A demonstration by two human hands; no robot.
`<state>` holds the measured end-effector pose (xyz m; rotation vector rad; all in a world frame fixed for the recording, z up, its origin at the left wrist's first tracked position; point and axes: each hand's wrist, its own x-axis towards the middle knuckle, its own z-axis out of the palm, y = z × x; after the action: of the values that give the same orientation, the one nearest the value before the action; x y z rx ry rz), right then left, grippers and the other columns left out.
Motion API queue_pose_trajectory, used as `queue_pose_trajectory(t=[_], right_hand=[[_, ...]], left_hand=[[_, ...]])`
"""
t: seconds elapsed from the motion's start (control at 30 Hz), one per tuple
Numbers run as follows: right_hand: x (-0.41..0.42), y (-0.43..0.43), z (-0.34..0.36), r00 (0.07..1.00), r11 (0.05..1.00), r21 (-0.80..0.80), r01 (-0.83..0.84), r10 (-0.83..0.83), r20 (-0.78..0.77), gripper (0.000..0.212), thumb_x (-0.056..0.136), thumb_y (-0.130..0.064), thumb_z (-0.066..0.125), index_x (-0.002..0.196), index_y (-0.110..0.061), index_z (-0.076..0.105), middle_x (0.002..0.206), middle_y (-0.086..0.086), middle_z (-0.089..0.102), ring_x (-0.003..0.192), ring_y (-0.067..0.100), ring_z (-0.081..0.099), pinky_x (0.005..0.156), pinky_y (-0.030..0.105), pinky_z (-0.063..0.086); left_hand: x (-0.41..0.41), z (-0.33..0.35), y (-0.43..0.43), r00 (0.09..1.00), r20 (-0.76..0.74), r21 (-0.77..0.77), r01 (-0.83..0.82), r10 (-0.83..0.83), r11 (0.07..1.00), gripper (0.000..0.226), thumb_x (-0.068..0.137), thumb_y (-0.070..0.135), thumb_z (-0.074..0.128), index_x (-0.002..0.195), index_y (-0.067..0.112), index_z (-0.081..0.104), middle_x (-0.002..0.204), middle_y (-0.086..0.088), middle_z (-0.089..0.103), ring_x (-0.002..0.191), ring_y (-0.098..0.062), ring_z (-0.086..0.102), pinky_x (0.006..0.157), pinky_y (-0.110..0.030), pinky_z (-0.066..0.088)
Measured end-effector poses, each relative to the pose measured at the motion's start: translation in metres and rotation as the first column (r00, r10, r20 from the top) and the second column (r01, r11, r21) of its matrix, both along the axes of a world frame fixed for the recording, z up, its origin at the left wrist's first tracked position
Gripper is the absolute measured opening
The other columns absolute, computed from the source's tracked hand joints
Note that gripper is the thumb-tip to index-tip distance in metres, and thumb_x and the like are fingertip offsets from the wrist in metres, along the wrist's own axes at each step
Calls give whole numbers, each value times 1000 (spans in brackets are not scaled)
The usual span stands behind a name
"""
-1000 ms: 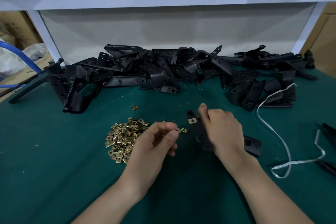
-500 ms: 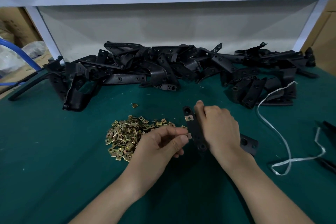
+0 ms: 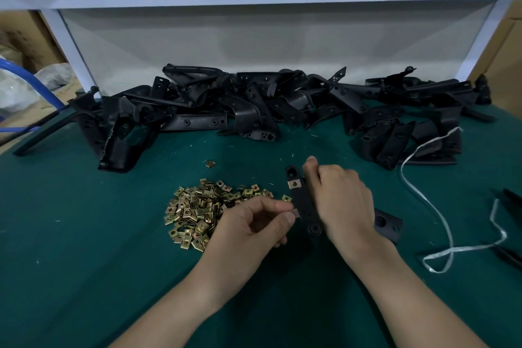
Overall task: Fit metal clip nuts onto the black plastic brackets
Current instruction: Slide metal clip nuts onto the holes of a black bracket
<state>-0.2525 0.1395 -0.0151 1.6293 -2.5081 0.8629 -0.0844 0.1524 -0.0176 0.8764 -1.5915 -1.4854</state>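
Green worktop [image 3: 84, 234]: your right hand [image 3: 339, 200] grips the black bracket [image 3: 303, 200], long axis pointing at the far edge; your left hand [image 3: 248, 232] pinches a clip nut [image 3: 295, 212] at its left edge.

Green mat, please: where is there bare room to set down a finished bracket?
Bare mat lies left of the clip nut pile and between that pile and the bracket heap. Crowded: the back edge and the right side around the white strap.
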Motion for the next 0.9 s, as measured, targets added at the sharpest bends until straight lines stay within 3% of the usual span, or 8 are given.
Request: queue_pose_trajectory(t=[0.2,0.37,0.53,0.77,0.9], right_hand=[[0,0,0,1000,1000,15,21,-21,-3,56,106,-46,27,64,-16,48,61,1,49,51,15,37,57,37,29],[1,2,1,996,998,51,31,-27,-86,52,106,-45,23,78,-15,55,64,0,49,61,27,42,59,36,30],[3,4,2,979,993,106,54,-32,-202,47,108,-40,22,101,-16,62,62,-3,38,61,26,40,56,36,25],[8,3,-3,980,995,47,87,-77,-184,54,108,-41,20,78,-13,55,74,5,62,62,28,47,58,34,31],[11,2,-5,978,994,-12,108,-108,-180,57,108,-41,20,65,-14,45,66,2,55,58,26,46,55,33,30]], left_hand=[[1,-1,-1,1000,15,15,1,-2,1000,9,88,14,71,93,21,75,66,5,67,62,-4,61,63,-15,50],[1,1,-1,1000,24,31,-12,11,999,9,88,13,72,93,20,76,64,5,67,60,-3,61,61,-13,49],[1,2,-3,1000,21,78,-24,23,997,8,85,14,75,91,18,79,65,2,70,60,-5,62,61,-13,49],[4,2,-10,999,2,158,49,-50,986,17,75,28,79,92,25,81,76,1,75,64,-6,64,64,-16,52],[5,1,-13,998,5,193,55,-57,980,24,70,32,81,91,22,81,81,-5,75,64,-8,65,65,-19,53]])
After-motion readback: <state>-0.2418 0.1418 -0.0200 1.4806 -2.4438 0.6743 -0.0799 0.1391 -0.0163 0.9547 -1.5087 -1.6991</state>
